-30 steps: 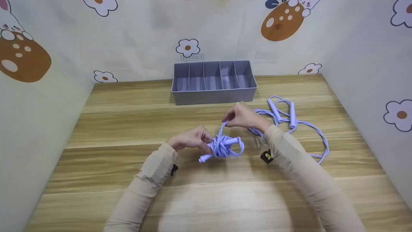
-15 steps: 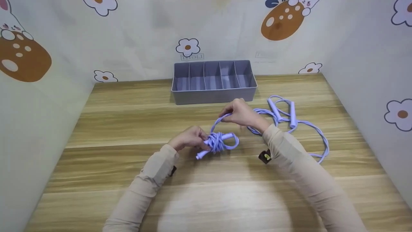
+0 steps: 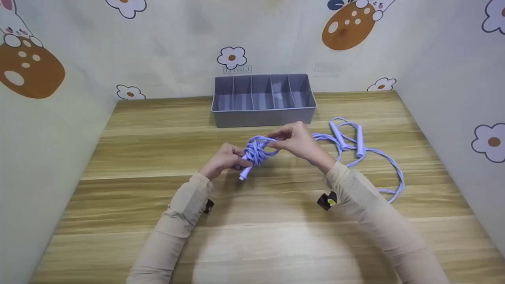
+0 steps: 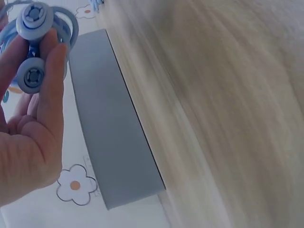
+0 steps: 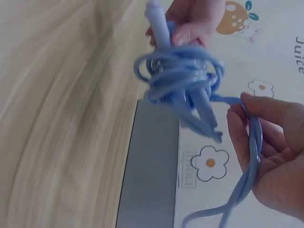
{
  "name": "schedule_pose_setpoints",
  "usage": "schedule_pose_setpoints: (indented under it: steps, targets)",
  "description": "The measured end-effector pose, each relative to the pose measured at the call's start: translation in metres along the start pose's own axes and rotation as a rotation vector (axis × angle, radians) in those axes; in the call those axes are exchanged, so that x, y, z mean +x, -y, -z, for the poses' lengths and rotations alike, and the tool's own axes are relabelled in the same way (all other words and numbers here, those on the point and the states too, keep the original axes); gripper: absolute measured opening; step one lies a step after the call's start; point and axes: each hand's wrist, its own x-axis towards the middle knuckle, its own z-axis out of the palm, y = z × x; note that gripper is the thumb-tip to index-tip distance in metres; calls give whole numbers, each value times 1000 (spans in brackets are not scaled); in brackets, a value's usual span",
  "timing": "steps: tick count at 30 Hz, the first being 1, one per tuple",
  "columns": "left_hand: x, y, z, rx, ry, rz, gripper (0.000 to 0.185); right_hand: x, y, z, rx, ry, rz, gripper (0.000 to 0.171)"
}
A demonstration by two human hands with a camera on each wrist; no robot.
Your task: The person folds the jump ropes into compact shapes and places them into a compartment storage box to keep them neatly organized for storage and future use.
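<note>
A light purple jump rope (image 3: 256,153) is wound in a thick bundle around its own two handles. My left hand (image 3: 225,159) pinches the handles at the bundle's left side; the left wrist view shows both round handle ends (image 4: 31,76) between thumb and fingers. With thumb and fingertips my right hand (image 3: 295,140) pinches the loose strand, close by the bundle's upper right. Twisted rope (image 5: 255,147) runs across the right palm in the right wrist view and hangs below it. The bundle is held up, tilted, above the wooden table.
A second purple jump rope (image 3: 359,141) lies loosely coiled at the right, partly behind my right arm. At the back, against the patterned wall cloth, stands a grey box (image 3: 264,118) with several narrow compartments. Side walls (image 3: 446,79) flank the wooden table (image 3: 158,157).
My left hand has lifted the bundle away from me and slightly left, tilting it more upright. The strand in my right hand now curves over the bundle, and the hands are closer together.
</note>
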Motion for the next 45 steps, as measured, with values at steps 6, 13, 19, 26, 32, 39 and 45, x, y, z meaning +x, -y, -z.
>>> schedule_pose_setpoints:
  steps: [6, 13, 19, 26, 32, 39, 45]
  targets:
    - [1, 1, -1, -67, -64, 17, 9, -11, 3, -10, 152, -22, -110, 27]
    - [3, 0, -4, -175, -123, 16, 13, -22, 2, -20, 247, -25, -137, 30]
    - [3, 3, -6, -269, -157, -17, 13, -30, -4, -22, 219, -9, -125, 30]
    - [0, 4, -8, -340, -176, -57, 13, -35, -14, -19, 91, -2, -79, 23]
    - [-3, 4, -15, -389, -157, -99, 18, -36, -17, -18, -40, 9, -6, 16]
    - [-8, 0, -24, -427, -100, -151, 28, -35, -26, -14, -178, -36, 147, 8]
    - [-9, 0, -26, -435, -77, -156, 30, -34, -36, -9, -111, 31, 195, 10]
